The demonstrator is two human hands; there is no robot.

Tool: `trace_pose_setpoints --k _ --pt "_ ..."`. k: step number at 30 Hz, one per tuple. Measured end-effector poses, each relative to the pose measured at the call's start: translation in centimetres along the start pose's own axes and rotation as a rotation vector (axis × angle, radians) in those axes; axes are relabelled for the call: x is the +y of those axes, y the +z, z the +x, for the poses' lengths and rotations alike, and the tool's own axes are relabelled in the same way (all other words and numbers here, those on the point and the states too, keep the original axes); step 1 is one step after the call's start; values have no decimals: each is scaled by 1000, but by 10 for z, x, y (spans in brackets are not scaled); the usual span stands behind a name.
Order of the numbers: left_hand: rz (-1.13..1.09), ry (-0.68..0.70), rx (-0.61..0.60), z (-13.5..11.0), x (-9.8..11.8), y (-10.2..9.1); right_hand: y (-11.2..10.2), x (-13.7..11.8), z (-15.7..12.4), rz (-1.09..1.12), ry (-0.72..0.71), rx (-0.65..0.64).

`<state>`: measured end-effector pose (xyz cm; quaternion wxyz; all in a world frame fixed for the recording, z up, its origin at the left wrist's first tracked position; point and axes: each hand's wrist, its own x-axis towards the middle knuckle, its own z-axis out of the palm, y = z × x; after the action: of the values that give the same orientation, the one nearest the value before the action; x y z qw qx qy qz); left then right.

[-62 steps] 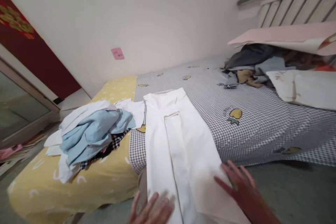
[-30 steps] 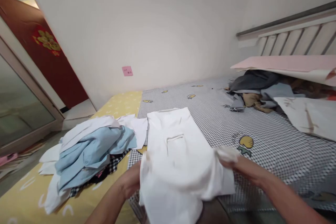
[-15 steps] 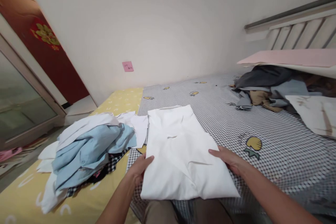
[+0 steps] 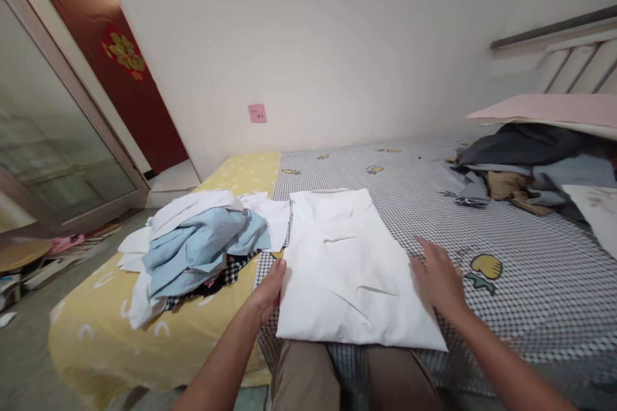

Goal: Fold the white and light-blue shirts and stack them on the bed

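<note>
A folded white garment lies flat on the checked bedspread in front of my knees, wider at the near end, with a few creases on top. Along its left edge rests my left hand, thumb stretched upward and the other fingers largely hidden. My right hand is at the right edge, palm down, its fingers apart and touching or just beside the cloth. Neither hand grips the garment. To the left sits a loose heap of clothes, with a light blue shirt and a white piece on top.
The bed has a checked bedspread and a yellow cover on the left. Dark and grey clothes are piled at the right, below a pink sheet. A white wall stands behind the bed.
Both hands have loosened from the garment's sides. My right hand has turned palm down with its fingers spread. The view has swung left, so everything appears further right.
</note>
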<state>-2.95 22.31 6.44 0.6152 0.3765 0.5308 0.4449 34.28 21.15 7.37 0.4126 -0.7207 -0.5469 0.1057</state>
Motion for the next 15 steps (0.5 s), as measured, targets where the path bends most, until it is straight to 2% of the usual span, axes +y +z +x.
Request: trace_pose_setpoints --k 2,3,5,6,8,10,12,15 --pt "2 -7 -48 -1 4 6 11 -29 -10 -177 -297 48" --pt "6 0 -65 1 6 10 21 -45 -17 -217 -415 -5" --pt "23 32 -72 8 8 18 47 -71 -32 -282 -618 -198" --pt "38 49 -59 12 8 21 61 -79 -39 -319 -670 -296" --pt "82 79 5 21 5 22 88 -84 -49 -395 -645 -432" --pt "146 114 122 30 2 17 108 -77 -54 -455 -521 -466" --pt "225 156 263 35 1 8 119 -68 -55 -477 -452 -451" --pt "350 238 449 32 9 -2 123 -60 -54 -477 -458 -442"
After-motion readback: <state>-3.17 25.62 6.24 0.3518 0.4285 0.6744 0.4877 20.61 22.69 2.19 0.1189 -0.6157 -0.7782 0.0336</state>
